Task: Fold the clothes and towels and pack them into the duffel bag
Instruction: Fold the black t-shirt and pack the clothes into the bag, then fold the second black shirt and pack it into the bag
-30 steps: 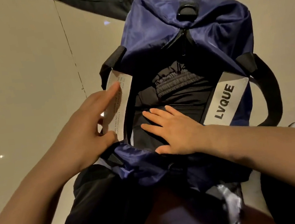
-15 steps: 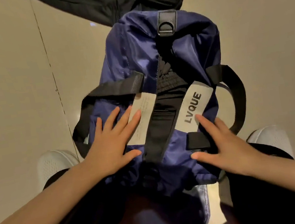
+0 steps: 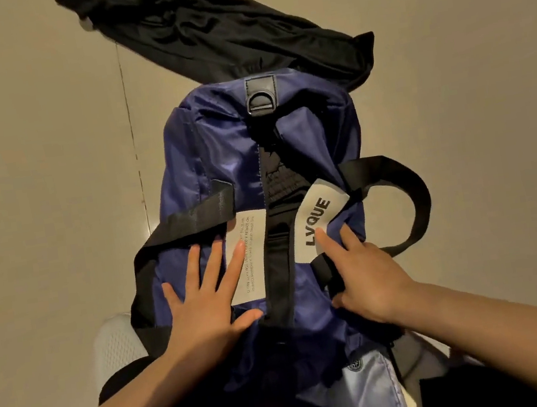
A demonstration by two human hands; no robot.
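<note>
A navy duffel bag (image 3: 220, 162) with black straps lies lengthwise on the floor between my legs. Its top opening is drawn nearly together, and dark folded clothing (image 3: 272, 175) shows through the narrow gap. My left hand (image 3: 205, 302) lies flat on the bag's left side, fingers spread over a white printed label (image 3: 250, 257). My right hand (image 3: 363, 276) presses the right side, fingers straight, its index fingertip on the white LVQUE label (image 3: 318, 220).
A black garment (image 3: 218, 31) lies crumpled on the beige tiled floor just beyond the bag's far end. A black carry handle (image 3: 411, 197) loops out to the right. My white shoe (image 3: 114, 342) sits at the bag's left near corner.
The right hand came out of the bag's opening and went to the right side. Both hands pushed the two sides toward each other, narrowing the opening. The view shifted back, showing more of the black garment.
</note>
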